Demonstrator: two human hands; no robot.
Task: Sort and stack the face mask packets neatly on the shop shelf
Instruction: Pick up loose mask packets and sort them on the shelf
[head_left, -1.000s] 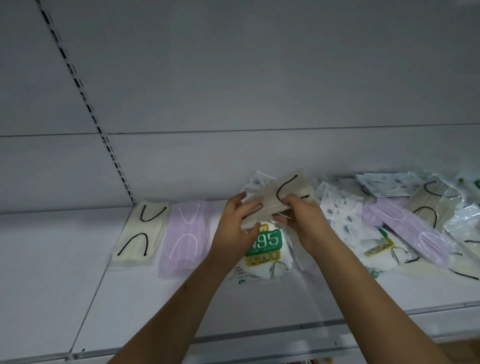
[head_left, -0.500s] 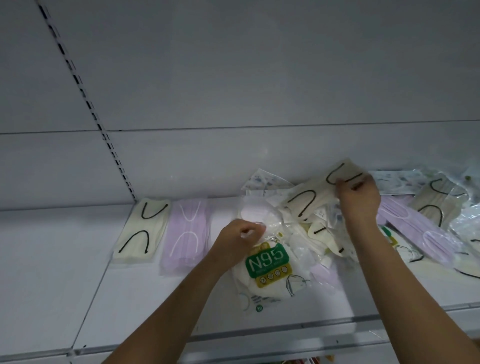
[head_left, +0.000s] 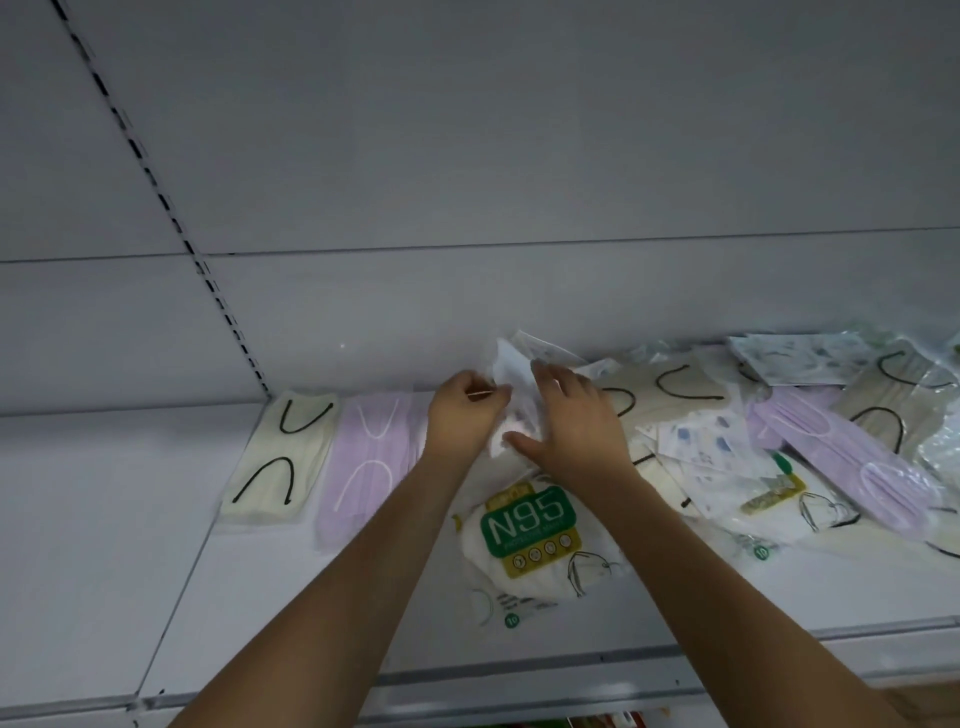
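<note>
A cream packet with black loops (head_left: 280, 457) and a lilac packet (head_left: 369, 462) lie side by side at the left of the white shelf (head_left: 104, 571). Just right of them lies a white N95 packet (head_left: 530, 540). My left hand (head_left: 462, 415) and my right hand (head_left: 576, 421) meet above it on a clear white packet (head_left: 511, 374), the left pinching its left edge, the right spread over its right side. A loose heap of cream, patterned, lilac and N95 packets (head_left: 779, 441) covers the shelf to the right.
The grey back panel (head_left: 519, 182) rises straight behind the shelf, with a slotted upright (head_left: 171, 218) running down its left part. The shelf's front rail (head_left: 519, 680) runs below my forearms.
My right hand laid the cream black-loop packet down on the heap at the right and came back left. Both hands now meet on a clear white packet above the N95 packet.
</note>
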